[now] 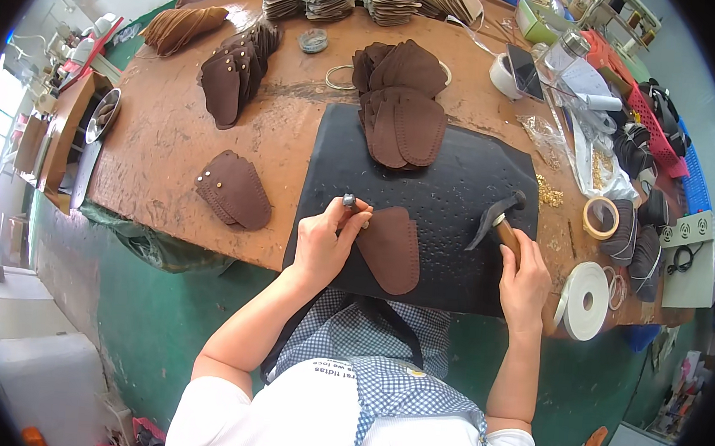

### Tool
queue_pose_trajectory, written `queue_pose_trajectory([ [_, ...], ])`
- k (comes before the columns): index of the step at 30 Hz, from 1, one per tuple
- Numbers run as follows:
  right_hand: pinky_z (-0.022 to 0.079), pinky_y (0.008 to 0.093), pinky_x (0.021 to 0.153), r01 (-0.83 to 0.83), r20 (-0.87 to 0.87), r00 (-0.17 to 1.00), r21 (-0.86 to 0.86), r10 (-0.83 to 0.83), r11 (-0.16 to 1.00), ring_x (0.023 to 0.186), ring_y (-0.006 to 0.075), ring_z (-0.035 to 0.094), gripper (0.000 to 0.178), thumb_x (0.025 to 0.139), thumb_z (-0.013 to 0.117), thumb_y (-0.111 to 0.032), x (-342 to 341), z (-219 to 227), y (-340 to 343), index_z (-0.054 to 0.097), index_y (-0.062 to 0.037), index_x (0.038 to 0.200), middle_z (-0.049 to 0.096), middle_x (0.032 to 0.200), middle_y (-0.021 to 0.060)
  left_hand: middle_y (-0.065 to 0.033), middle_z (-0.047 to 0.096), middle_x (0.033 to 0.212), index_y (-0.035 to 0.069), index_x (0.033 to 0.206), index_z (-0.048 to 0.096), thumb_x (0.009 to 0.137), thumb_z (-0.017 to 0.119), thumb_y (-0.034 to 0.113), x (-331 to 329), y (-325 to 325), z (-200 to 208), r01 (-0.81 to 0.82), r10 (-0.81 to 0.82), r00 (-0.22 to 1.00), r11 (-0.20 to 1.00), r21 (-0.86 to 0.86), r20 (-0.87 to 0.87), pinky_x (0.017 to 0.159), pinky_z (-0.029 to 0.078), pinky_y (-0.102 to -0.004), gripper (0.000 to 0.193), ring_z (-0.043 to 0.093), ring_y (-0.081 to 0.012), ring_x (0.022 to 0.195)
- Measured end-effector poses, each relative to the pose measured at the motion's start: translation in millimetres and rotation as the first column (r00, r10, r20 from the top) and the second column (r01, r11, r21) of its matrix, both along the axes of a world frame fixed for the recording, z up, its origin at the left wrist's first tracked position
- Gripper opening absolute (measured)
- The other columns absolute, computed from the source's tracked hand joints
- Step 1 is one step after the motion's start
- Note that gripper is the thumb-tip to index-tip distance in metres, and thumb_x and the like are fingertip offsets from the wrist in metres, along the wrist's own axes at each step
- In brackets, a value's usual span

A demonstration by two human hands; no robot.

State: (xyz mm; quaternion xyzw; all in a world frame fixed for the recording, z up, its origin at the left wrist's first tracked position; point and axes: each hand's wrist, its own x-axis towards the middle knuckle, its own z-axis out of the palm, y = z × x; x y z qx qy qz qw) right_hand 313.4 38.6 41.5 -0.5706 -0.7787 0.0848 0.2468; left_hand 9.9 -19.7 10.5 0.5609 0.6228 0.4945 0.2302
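My left hand [321, 244] is closed around a short metal punch [348, 199], standing over the upper left corner of a brown leather piece [392, 252]. That piece has a row of stitch holes along its edge and lies flat on a black mat [454, 267]. My right hand [528, 276] grips the wooden handle of a hammer [499, 215], its dark head over the mat's right side. Brown leather pieces [407, 131] are fanned in a stack at the mat's far edge. Left of the mat rests a small group of leather pieces [235, 191] with metal studs. My fingers hide the punch's tip.
Studded leather pieces [228, 77] and a small round dish [312, 41] lie farther back. At right are loose gold-coloured studs [549, 192], a tape roll [601, 218], a white reel [584, 302] and a glass jar [567, 51]. A metal bowl [102, 116] sits at far left.
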Motion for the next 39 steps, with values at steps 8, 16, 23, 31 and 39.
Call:
queue_pose_trajectory([
  [8,0.046,0.0324,0.058,-0.120,-0.356,0.934,-0.201,0.042,0.972,0.059,0.0198,0.058,0.019,0.100,0.059,-0.010,-11.0,35.6,-14.1,0.064,0.0011,0.115,0.064,0.075,0.0122,-0.0117,0.076,0.096,-0.004,0.105,0.064,0.095,0.066,0.004,-1.7,-0.8,1.3,0.026,-0.030,0.993,0.999,-0.035,-0.117,0.075,0.059,-0.0275,0.013,0.075,-0.0174,0.085],
  [16,0.052,0.0335,0.061,-0.386,-0.331,0.884,-0.122,0.329,0.914,0.065,0.0262,0.065,0.023,0.099,0.059,-0.007,-52.9,65.2,-14.7,0.062,0.0034,0.119,0.067,0.085,0.0162,-0.0116,0.075,0.088,0.000,0.103,0.065,0.094,0.067,0.006,-0.8,-3.9,-1.8,0.035,-0.011,0.952,0.997,0.075,-0.304,0.061,0.056,-0.0294,0.011,0.073,-0.0238,0.071],
  [23,0.057,0.0360,0.069,-0.556,-0.262,0.786,0.093,0.559,0.826,0.081,0.0372,0.071,0.027,0.093,0.062,-0.001,-82.5,98.6,-7.8,0.062,0.0031,0.121,0.069,0.108,0.0211,-0.0116,0.074,0.086,-0.001,0.102,0.065,0.093,0.067,0.006,-2.3,-4.3,-9.7,0.021,0.012,0.959,0.993,0.113,-0.283,0.059,0.056,-0.0311,0.011,0.073,-0.0247,0.069],
  [31,0.056,0.0367,0.064,-0.597,-0.200,0.781,0.036,0.591,0.801,0.076,0.0334,0.070,0.027,0.094,0.060,-0.002,-90.0,91.9,-2.3,0.063,0.0016,0.121,0.069,0.097,0.0187,-0.0109,0.068,0.072,0.002,0.099,0.062,0.093,0.069,0.013,0.9,-2.2,-16.2,0.036,0.056,0.911,0.976,0.215,-0.408,0.052,0.054,-0.0332,0.015,0.068,-0.0261,0.061],
  [39,0.057,0.0337,0.069,-0.632,-0.321,0.677,0.207,0.662,0.747,0.082,0.0325,0.071,0.030,0.094,0.062,-0.004,-90.4,122.0,-14.3,0.060,0.0045,0.123,0.068,0.115,0.0237,-0.0104,0.065,0.066,0.000,0.098,0.061,0.092,0.069,0.012,2.5,-2.7,-20.8,0.038,0.082,0.893,0.966,0.257,-0.442,0.050,0.052,-0.0337,0.016,0.067,-0.0243,0.058],
])
